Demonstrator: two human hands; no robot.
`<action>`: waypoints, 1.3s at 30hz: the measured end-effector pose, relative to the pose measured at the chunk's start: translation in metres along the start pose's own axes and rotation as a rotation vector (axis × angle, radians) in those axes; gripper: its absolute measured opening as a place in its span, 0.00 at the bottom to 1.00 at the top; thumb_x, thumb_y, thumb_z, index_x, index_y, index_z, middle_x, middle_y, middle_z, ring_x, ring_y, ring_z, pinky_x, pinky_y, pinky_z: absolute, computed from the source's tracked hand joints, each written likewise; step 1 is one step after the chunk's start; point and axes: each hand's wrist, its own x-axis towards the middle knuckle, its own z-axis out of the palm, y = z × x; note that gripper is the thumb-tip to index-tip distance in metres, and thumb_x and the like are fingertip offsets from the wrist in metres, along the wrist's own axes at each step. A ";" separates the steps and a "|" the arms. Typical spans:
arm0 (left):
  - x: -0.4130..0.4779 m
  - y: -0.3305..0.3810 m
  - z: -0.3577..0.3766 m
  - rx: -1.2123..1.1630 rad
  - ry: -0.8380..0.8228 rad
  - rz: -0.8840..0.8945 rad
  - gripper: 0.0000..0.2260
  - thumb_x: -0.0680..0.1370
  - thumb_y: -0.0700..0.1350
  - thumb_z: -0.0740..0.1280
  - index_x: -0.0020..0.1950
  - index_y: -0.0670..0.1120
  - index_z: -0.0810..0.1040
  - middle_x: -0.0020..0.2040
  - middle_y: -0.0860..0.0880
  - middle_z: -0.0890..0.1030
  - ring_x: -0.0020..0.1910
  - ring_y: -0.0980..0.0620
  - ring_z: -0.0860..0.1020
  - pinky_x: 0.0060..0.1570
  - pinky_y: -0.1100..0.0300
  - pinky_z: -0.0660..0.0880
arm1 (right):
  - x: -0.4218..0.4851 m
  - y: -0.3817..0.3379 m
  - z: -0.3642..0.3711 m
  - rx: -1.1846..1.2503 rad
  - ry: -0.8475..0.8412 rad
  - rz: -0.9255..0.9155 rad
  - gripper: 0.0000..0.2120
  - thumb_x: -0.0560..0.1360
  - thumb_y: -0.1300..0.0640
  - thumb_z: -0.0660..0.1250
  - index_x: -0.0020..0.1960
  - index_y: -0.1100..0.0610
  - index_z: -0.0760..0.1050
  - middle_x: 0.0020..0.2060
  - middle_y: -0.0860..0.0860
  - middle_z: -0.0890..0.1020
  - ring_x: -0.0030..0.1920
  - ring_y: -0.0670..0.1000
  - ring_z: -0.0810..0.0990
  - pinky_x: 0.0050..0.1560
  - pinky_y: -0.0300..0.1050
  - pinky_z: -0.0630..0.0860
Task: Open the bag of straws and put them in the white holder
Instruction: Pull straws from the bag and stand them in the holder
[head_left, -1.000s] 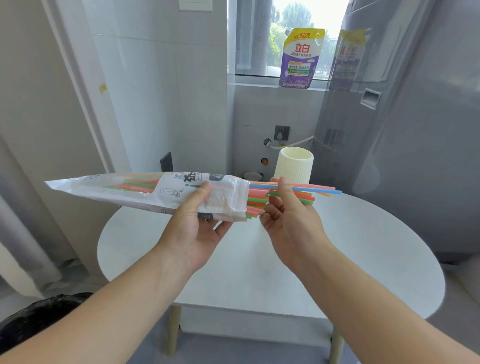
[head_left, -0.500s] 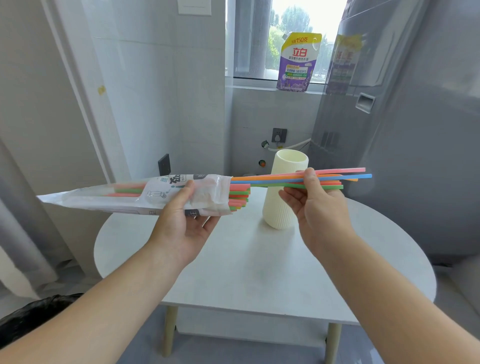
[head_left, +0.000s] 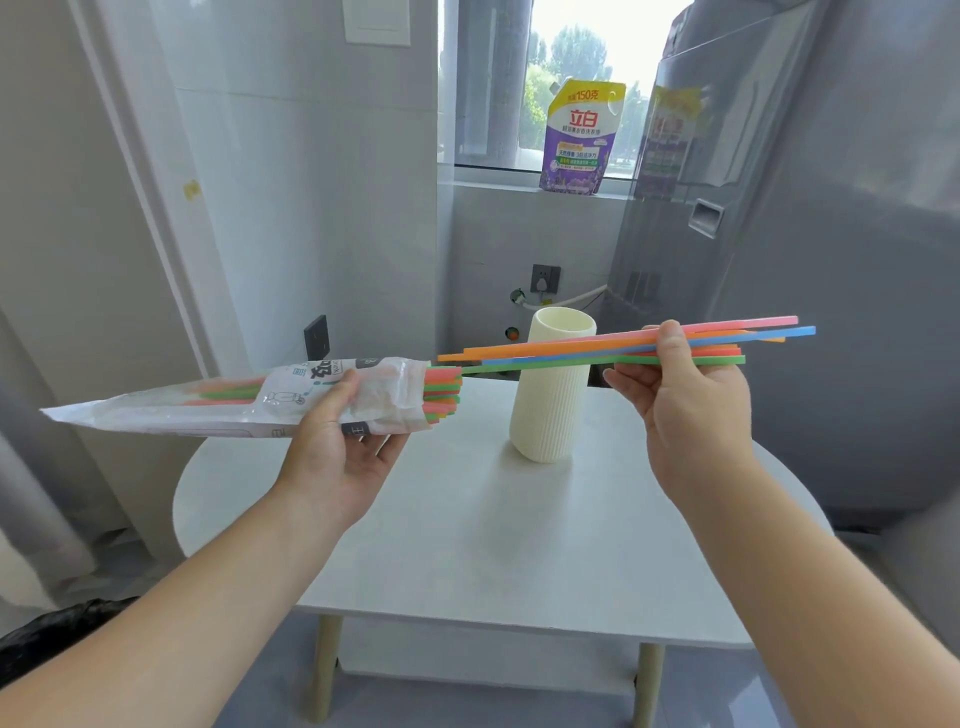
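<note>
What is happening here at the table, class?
A person is taking straws out of a bag. The left hand holds the plastic bag level, with more straws poking out of its open end. The right hand pinches a small bunch of straws, nearly clear of the bag, in front of the white holder. The holder stands upright on the table; no straws show in it.
</note>
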 end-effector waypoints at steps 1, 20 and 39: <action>0.000 0.000 0.000 0.008 -0.003 0.004 0.18 0.79 0.46 0.72 0.69 0.47 0.80 0.51 0.47 0.88 0.56 0.49 0.86 0.44 0.52 0.86 | 0.000 -0.002 -0.001 0.002 0.007 -0.007 0.10 0.82 0.54 0.66 0.45 0.58 0.78 0.29 0.48 0.85 0.34 0.50 0.87 0.38 0.40 0.83; 0.004 -0.055 0.015 0.100 -0.087 -0.121 0.13 0.79 0.45 0.72 0.63 0.50 0.80 0.50 0.48 0.89 0.46 0.50 0.87 0.41 0.52 0.86 | 0.046 -0.061 -0.013 -0.242 0.197 -0.305 0.06 0.81 0.49 0.66 0.47 0.51 0.76 0.38 0.47 0.83 0.32 0.43 0.85 0.34 0.37 0.82; 0.008 -0.061 0.013 0.125 -0.093 -0.149 0.17 0.79 0.44 0.72 0.68 0.49 0.79 0.64 0.43 0.84 0.55 0.47 0.83 0.38 0.53 0.84 | 0.110 -0.022 0.054 -0.911 -0.176 -0.250 0.13 0.81 0.50 0.65 0.39 0.51 0.75 0.38 0.51 0.82 0.42 0.54 0.84 0.47 0.53 0.84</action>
